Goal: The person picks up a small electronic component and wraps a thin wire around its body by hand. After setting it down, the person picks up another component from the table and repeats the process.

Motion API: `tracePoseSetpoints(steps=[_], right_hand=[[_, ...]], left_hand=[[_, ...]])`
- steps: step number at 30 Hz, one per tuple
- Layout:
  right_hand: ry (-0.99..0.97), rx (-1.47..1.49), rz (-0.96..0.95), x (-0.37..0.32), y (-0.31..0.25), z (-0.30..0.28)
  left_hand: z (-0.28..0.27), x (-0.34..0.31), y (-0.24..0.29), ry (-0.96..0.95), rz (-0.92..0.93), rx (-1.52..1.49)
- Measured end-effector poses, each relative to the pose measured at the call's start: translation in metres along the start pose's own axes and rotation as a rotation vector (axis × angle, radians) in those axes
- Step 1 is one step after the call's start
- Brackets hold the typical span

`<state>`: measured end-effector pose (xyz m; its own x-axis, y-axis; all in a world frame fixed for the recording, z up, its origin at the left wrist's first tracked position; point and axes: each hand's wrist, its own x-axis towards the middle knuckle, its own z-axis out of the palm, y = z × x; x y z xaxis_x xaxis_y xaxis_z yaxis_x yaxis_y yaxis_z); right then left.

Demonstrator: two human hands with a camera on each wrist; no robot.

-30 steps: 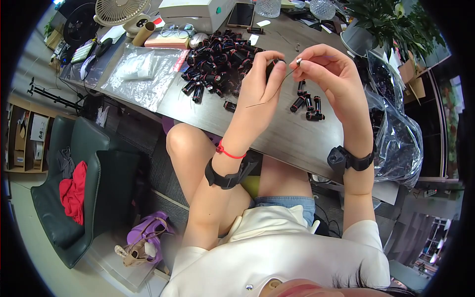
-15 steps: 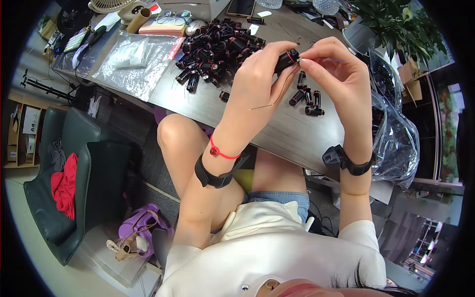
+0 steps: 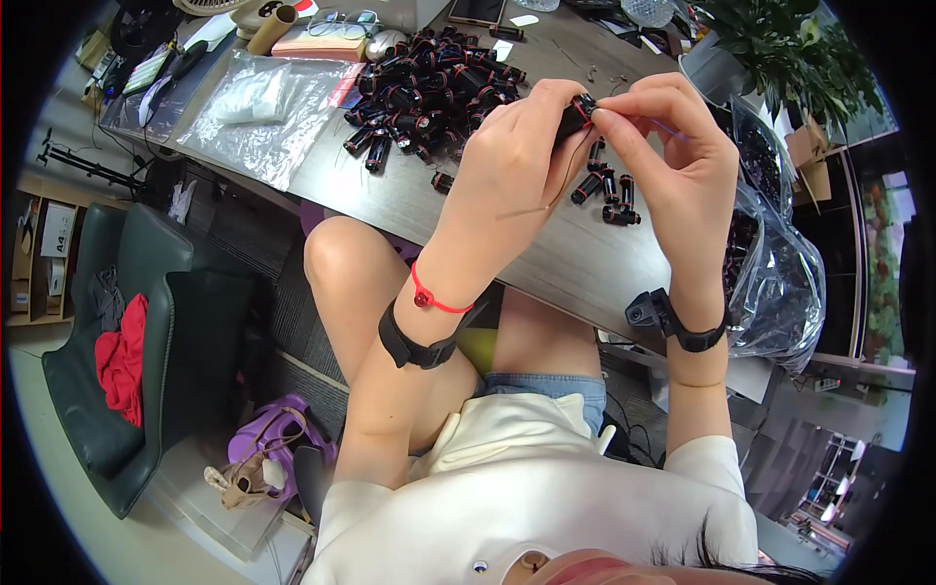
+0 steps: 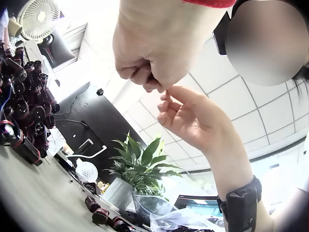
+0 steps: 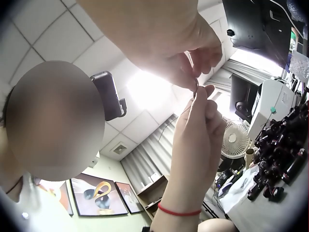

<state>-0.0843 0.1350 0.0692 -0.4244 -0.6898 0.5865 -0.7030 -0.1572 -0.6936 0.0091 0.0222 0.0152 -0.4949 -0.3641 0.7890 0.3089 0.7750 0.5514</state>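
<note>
The left hand (image 3: 517,156) grips a black cylindrical piece (image 3: 575,119) with a red band, its end poking out past the fingers. At that end the thumb and fingertips of the right hand (image 3: 678,146) pinch something too small to make out. A thin wire (image 3: 526,212) trails across the back of the left wrist. In the left wrist view, the right hand (image 4: 193,118) meets the left hand (image 4: 154,48) at the fingertips. The right wrist view shows the same contact, with the left hand (image 5: 198,130) below.
A heap of black cylinders (image 3: 429,88) lies left of the hands, and several more (image 3: 609,190) lie beneath them on the table (image 3: 585,258). A clear bag (image 3: 253,107), glasses (image 3: 341,24), a plant (image 3: 780,58) and a large plastic bag (image 3: 780,283) surround the work area.
Both hands have come closer together, the right fingers now at the cylinder's end. The cylinder shows more from the left hand than a second ago. The head view has shifted slightly.
</note>
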Motion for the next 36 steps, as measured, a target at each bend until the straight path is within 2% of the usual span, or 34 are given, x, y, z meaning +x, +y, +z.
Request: tracePoseSetpoints(steps=[5, 8, 13, 17, 20, 21, 24, 28, 32, 36], right_hand=[[0.064, 0.015, -0.051, -0.004, 0.005, 0.013], [0.132, 0.079, -0.068, -0.006, 0.007, 0.021], [0.110, 0.117, -0.041, -0.005, 0.007, 0.021], [0.076, 0.163, -0.032, -0.004, 0.007, 0.018], [-0.093, 0.251, -0.018, 0.002, 0.013, 0.004], [-0.092, 0.248, -0.018, 0.005, 0.014, -0.002], [-0.309, 0.387, 0.067, 0.015, 0.016, -0.018], [-0.314, 0.241, -0.002, 0.014, 0.012, -0.018], [-0.308, 0.105, -0.054, 0.011, 0.012, -0.017], [-0.314, 0.123, -0.093, 0.011, 0.006, -0.017]], left_hand=[[0.002, -0.002, 0.002, 0.038, 0.029, 0.087], [0.005, -0.004, 0.007, 0.067, -0.058, 0.030], [0.004, -0.005, 0.007, 0.034, -0.105, -0.057], [0.003, -0.005, 0.004, 0.040, -0.051, -0.067], [-0.001, -0.003, 0.009, -0.020, -0.184, -0.175], [-0.002, -0.001, 0.010, -0.021, -0.183, -0.177], [-0.007, 0.002, 0.014, -0.120, -0.331, -0.315], [-0.004, -0.001, 0.011, -0.109, -0.392, -0.542], [-0.003, -0.004, 0.008, -0.113, -0.372, -0.486], [-0.007, -0.002, 0.011, -0.103, -0.342, -0.429]])
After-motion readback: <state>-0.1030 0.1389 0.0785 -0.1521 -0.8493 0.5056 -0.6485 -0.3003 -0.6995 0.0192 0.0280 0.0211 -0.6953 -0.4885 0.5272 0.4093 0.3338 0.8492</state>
